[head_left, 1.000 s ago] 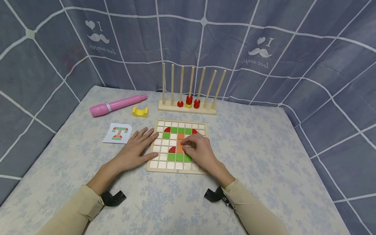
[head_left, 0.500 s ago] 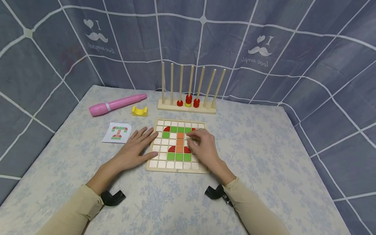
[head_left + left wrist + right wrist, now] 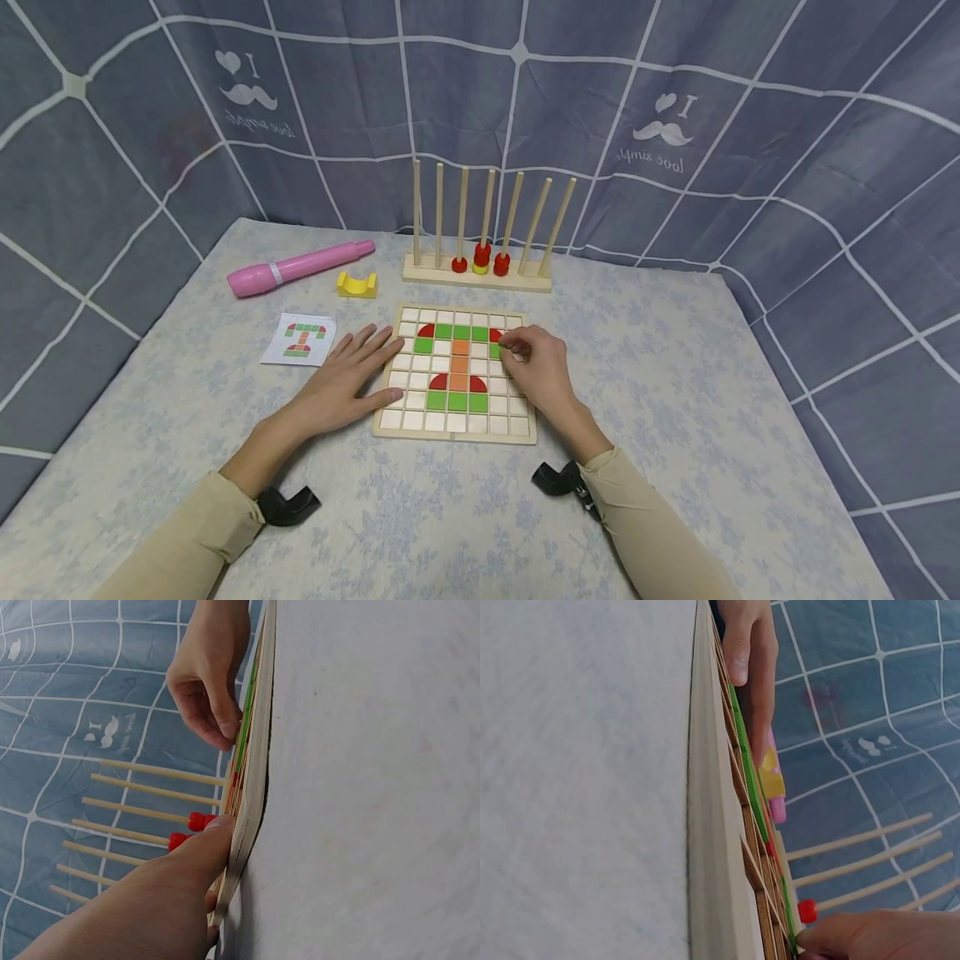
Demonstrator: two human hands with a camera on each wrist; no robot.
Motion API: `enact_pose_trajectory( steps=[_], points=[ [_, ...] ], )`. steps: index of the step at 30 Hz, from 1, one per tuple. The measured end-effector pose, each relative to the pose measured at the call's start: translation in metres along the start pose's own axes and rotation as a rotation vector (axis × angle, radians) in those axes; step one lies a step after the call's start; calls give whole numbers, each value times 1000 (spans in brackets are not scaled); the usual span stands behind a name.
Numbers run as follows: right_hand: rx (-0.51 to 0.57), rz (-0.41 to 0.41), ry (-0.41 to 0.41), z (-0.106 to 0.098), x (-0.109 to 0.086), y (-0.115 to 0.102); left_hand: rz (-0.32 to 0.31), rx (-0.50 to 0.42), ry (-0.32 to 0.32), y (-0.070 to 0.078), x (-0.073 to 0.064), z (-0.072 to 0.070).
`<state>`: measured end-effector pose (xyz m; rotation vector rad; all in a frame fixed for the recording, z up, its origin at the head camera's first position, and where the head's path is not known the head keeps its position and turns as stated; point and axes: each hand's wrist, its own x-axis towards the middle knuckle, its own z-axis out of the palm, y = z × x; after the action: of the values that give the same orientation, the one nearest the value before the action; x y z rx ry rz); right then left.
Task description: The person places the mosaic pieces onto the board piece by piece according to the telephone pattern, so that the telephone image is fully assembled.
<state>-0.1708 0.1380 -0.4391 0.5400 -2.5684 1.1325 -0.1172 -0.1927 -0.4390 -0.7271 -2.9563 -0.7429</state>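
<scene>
A square wooden grid board lies on the table, with red, green and orange tiles set among its white cells. My left hand rests along the board's left edge, its fingers spread and its thumb on the rim. At the upper right of the pattern is my right hand, thumb and index finger bent with their tips close together. Those tips touch or nearly touch a green tile below a red quarter-round tile. Whether they pinch it is hidden. Orange tiles form the middle column.
Left of the board lies a pattern card. Behind that are a yellow arch block and a pink, tube-shaped thing. A wooden peg stand with several red and yellow beads stands behind the board, before a blue curtain.
My right hand has moved from the lower middle tiles to the upper right, uncovering the lower red tile and the green tile at the right. My left hand stays put.
</scene>
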Motion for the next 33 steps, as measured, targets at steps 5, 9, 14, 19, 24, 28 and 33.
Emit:
enact_pose_trajectory(
  steps=[5, 9, 14, 19, 24, 28, 33],
  points=[
    [-18, -9, -14, 0, 2, 1, 1, -2, -2, 1, 0, 0],
    [-57, -38, -114, 1, 5, 1, 1, 0, 0, 0, 0, 0],
    [-112, -92, -217, 4, 6, 3, -3, 6, 2, -1, 0, 0],
    [-89, -151, -214, 5, 4, 2, 0, 2, 2, -1, 0, 1],
    [-83, -156, -234, 8, 4, 0, 9, -5, 10, -1, -1, 0],
    [-138, -136, -279, 10, 8, -5, 11, -4, 6, -1, 0, 1],
    [-204, -141, -336, 14, 13, -11, 10, -8, 7, -2, 0, 1]
  ],
)
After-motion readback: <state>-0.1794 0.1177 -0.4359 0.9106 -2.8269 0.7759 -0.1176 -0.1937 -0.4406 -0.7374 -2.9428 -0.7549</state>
